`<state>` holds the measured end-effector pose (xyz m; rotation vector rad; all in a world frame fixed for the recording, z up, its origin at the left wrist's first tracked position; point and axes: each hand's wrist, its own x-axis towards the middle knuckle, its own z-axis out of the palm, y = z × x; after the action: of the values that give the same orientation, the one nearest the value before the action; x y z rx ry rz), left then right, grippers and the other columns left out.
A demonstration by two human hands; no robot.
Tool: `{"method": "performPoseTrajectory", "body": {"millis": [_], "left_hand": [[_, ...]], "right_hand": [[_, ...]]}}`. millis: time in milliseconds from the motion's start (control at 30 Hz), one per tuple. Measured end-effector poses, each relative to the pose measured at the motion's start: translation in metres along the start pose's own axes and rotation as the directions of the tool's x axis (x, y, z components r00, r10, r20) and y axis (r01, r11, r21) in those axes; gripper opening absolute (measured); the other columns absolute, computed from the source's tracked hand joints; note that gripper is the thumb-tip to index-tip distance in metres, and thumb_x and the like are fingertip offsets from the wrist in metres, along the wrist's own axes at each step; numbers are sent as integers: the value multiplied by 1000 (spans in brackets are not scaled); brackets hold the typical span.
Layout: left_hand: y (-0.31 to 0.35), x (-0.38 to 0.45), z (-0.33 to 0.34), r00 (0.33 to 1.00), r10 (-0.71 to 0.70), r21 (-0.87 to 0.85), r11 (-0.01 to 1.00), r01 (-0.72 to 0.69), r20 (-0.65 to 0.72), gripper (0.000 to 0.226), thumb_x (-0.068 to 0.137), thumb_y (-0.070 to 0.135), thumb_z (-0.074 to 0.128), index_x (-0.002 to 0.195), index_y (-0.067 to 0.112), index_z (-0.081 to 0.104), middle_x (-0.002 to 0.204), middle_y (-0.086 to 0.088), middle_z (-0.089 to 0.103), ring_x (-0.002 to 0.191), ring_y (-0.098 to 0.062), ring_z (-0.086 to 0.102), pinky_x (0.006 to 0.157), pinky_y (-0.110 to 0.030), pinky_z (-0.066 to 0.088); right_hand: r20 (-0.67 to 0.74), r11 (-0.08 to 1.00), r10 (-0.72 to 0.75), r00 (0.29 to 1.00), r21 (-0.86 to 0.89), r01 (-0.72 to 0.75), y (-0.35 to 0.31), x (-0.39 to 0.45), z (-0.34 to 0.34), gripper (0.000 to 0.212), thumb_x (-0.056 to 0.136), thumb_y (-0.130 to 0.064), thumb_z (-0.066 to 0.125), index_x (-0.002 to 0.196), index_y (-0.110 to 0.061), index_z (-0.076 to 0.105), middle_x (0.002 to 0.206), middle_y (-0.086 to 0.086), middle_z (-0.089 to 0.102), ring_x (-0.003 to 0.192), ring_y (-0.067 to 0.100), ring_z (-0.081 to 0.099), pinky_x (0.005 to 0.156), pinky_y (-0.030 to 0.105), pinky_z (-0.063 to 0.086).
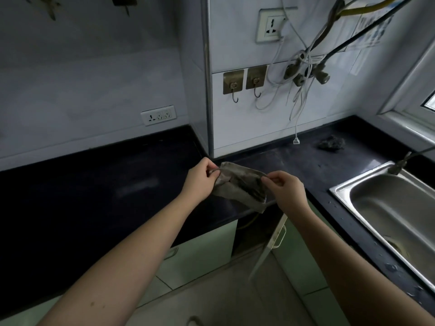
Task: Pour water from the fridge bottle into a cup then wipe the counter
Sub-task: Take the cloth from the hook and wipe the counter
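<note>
We pinch the grey cloth between both hands' fingers, left hand and right hand, spreading it (presumably for wiping) above the desk.

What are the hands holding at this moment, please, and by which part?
A grey cloth: the left hand and the right hand each pinch its upper edge, one near each end.

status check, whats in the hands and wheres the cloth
Left hand and right hand both pinch the grey cloth, held above the dark counter edge. Cloth not yet on counter. Nothing in the way.
</note>
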<state>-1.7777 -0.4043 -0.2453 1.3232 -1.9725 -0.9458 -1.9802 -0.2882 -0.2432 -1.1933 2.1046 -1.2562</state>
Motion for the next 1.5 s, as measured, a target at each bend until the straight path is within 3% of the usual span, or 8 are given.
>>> {"method": "performPoseTrajectory", "body": {"millis": [267, 600, 733, 967, 1067, 1167, 1267, 1500], "left_hand": [[12, 53, -14, 993, 86, -77, 993, -93, -81, 7, 96, 18, 60, 93, 20, 54, 89, 10, 61, 84, 1, 58, 68, -9, 42], [1, 113, -45, 982, 95, -216, 968, -130, -166, 6, 95, 15, 60, 97, 20, 57, 93, 13, 61, 94, -4, 59, 84, -21, 47], [17, 123, -53, 978, 205, -212, 955, -206, -24, 6, 92, 17, 66, 90, 22, 62, 90, 8, 69, 87, -2, 64, 76, -13, 46], [75, 135, -52, 929, 369, -224, 903, -366, -32, 7, 90, 13, 67, 90, 17, 61, 86, 5, 70, 79, 0, 65, 69, -8, 46], [93, 141, -42, 898, 438, -179, 880, -439, -48, 5, 90, 13, 67, 91, 15, 62, 85, 5, 70, 80, -2, 65, 72, -13, 51], [102, 147, -25, 891, 453, -113, 884, -454, -38, 4, 90, 16, 66, 92, 14, 62, 86, 7, 68, 84, -1, 63, 74, -16, 53], [107, 154, -13, 898, 436, -74, 895, -439, -59, 4, 92, 18, 65, 91, 17, 61, 85, 9, 67, 84, -2, 63, 71, -14, 51], [119, 180, -23, 927, 351, -63, 930, -361, -134, 7, 95, 15, 60, 94, 22, 57, 88, 15, 61, 82, 7, 56, 68, -4, 40]], "right_hand": [[-138, 995, -26, 990, 97, 39, -17, 59, -4, 7, 84, -32, 73, 79, -30, 68, 75, -7, 71, 73, 12, 69, 71, 33, 57], [-281, 1000, 17, 960, 19, -12, -21, 103, -25, 7, 85, -29, 71, 79, -28, 67, 78, -7, 69, 72, 8, 63, 70, 28, 50], [-160, 974, 56, 986, -208, -89, -2, 109, -15, 9, 83, -29, 73, 80, -21, 70, 69, -9, 66, 62, 11, 60, 53, 20, 40], [-42, 948, 38, 998, -314, -50, 17, 114, 18, 27, 79, -29, 78, 103, -22, 67, 96, -5, 69, 87, 11, 64, 78, 27, 50], [114, 981, -192, 975, 39, 189, -13, 99, 34, 31, 91, -25, 65, 120, -18, 60, 110, -7, 66, 96, 2, 62, 80, 14, 47], [257, 961, -226, 940, 218, 172, -33, 88, 47, 36, 88, -36, 61, 123, -31, 53, 108, -12, 66, 97, -6, 62, 77, 10, 47], [206, 977, -191, 960, 133, 166, -29, 100, 51, 45, 82, -36, 75, 119, -42, 49, 106, -22, 64, 97, -10, 60, 76, 8, 47], [73, 986, -155, 985, 74, 150, -4, 159, 18, 12, 90, -26, 66, 100, -31, 60, 89, -19, 69, 85, -6, 63, 69, 15, 51]]}}
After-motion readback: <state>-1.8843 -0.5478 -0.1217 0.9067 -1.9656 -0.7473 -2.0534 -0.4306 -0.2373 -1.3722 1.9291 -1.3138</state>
